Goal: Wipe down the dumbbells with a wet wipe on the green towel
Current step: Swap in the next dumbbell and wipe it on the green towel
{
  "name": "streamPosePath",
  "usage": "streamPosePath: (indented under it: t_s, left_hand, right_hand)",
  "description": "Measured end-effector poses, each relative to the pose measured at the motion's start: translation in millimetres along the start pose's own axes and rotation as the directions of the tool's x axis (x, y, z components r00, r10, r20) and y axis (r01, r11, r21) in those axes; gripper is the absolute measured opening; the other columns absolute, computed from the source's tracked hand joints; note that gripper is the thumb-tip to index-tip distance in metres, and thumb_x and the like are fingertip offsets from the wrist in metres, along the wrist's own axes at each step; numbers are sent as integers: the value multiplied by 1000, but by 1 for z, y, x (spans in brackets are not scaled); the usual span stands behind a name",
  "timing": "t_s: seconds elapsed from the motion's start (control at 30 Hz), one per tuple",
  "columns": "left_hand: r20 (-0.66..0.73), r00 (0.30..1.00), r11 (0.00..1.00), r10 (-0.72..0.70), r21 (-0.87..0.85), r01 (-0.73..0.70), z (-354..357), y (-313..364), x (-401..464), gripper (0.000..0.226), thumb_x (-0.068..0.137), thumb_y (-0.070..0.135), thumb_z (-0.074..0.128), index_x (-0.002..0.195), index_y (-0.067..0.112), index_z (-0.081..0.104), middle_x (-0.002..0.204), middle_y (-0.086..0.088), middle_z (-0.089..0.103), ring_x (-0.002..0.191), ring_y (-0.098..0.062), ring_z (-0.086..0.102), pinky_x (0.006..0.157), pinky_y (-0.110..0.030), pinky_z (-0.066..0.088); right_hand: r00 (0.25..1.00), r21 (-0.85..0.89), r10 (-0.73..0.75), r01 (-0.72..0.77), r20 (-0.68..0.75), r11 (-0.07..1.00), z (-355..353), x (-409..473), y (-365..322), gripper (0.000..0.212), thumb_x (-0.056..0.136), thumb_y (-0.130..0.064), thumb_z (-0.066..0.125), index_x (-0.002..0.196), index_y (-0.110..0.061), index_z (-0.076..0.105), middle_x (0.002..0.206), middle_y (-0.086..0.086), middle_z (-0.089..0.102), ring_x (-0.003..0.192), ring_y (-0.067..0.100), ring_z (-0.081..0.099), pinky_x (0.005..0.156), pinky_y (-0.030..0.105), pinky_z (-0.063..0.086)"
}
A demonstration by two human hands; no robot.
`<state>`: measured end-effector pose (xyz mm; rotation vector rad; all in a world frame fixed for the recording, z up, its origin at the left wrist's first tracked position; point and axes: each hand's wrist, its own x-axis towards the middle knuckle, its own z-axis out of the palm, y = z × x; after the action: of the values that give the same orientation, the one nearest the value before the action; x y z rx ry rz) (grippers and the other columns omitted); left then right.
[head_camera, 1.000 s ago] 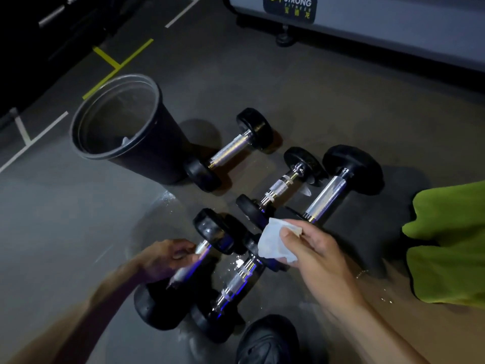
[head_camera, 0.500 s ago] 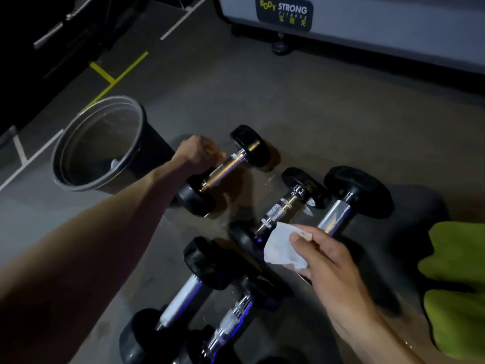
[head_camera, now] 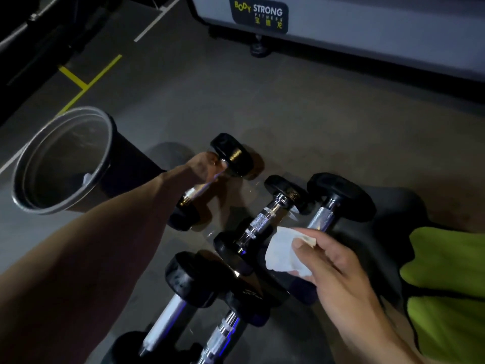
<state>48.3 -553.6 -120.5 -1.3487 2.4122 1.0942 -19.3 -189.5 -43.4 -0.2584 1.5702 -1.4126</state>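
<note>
Several black dumbbells with chrome handles lie on the dark floor. My left hand [head_camera: 204,166] grips the handle of the far-left dumbbell [head_camera: 231,153], next to the bin. My right hand [head_camera: 338,269] pinches a crumpled white wet wipe [head_camera: 283,254] just above the near end of a middle dumbbell [head_camera: 265,219]. A bigger dumbbell [head_camera: 338,195] lies to its right. Two more dumbbells [head_camera: 189,279] lie close to me at the bottom. The green towel [head_camera: 448,290] lies crumpled on the floor at the right edge, with nothing on it.
A black bin [head_camera: 65,158] with a grey rim stands tilted at the left, a white scrap inside. A grey gym machine base [head_camera: 367,30] with a "Body Strong" label runs across the top. Yellow and white lines mark the floor at upper left.
My left hand left the near dumbbell, reached out to the far-left one and now grips its handle, closer to the far head. My right hand kept holding the wipe.
</note>
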Motion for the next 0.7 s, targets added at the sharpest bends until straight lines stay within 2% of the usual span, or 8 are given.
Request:
streamPosePath:
  t_s: [0.13,0.23,0.33,0.4,0.47,0.53,0.6,0.7]
  left_hand:
    - [-43,996,997,81,7,-81,0,17,-42,26,107,12,56,83,5,63,67,-3,60,45,2,53,54,-16,45]
    - [-45,991,991,130,-17,-130,-17,24,-79,21,104,15,60,85,9,68,59,13,63,49,7,55,55,-15,44]
    - [-116,968,959,223,-151,-239,-37,51,-123,21,94,29,60,76,21,67,57,15,67,53,5,57,60,-19,47]
    - [-170,951,919,260,-257,-298,-47,81,-155,32,104,24,59,74,17,65,53,13,66,50,2,57,59,-22,48]
    - [-215,940,867,265,-373,-330,-56,116,-187,31,110,22,50,90,5,68,59,12,69,52,2,61,53,-16,46]
    - [-250,903,789,350,-440,-428,-60,153,-216,31,110,22,49,104,-2,68,69,10,72,58,2,64,54,-12,47]
    - [-306,823,697,479,-437,-568,-53,192,-242,26,108,17,51,101,-1,68,70,10,73,63,1,66,59,-11,48]
    - [-373,679,511,632,-458,-727,-25,252,-281,17,104,15,57,90,13,66,72,11,73,67,1,65,62,-12,48]
  right_hand:
    - [999,6,5,-5,-38,1000,-10,-18,-7,33,79,-42,66,108,-31,77,95,-1,79,98,19,75,100,57,54]
    - [997,-43,-3,0,-81,999,-19,-38,-12,39,75,-51,69,110,-35,76,100,-3,79,101,15,74,101,56,54]
    - [992,-129,-27,11,-123,992,-25,-60,-17,50,71,-63,67,114,-39,74,99,-5,79,99,15,73,97,54,56]
    - [991,-178,-78,58,-110,982,-30,-78,-21,51,71,-68,63,116,-45,72,99,-7,79,97,14,73,95,51,57]
    - [980,-187,-141,114,-139,976,-36,-97,-25,38,76,-60,66,112,-49,73,97,-11,79,95,7,73,92,44,59]
    - [961,-153,-185,155,-205,976,-44,-114,-29,18,86,-43,76,104,-45,77,92,-11,79,90,4,73,83,36,61]
    - [950,-36,-174,171,-259,985,-54,-132,-34,17,90,-19,73,96,-32,82,88,-5,79,87,12,75,69,33,64]
    - [920,122,-179,234,-349,965,-69,-163,-49,23,90,1,64,93,-13,83,86,1,79,82,13,76,61,33,63]
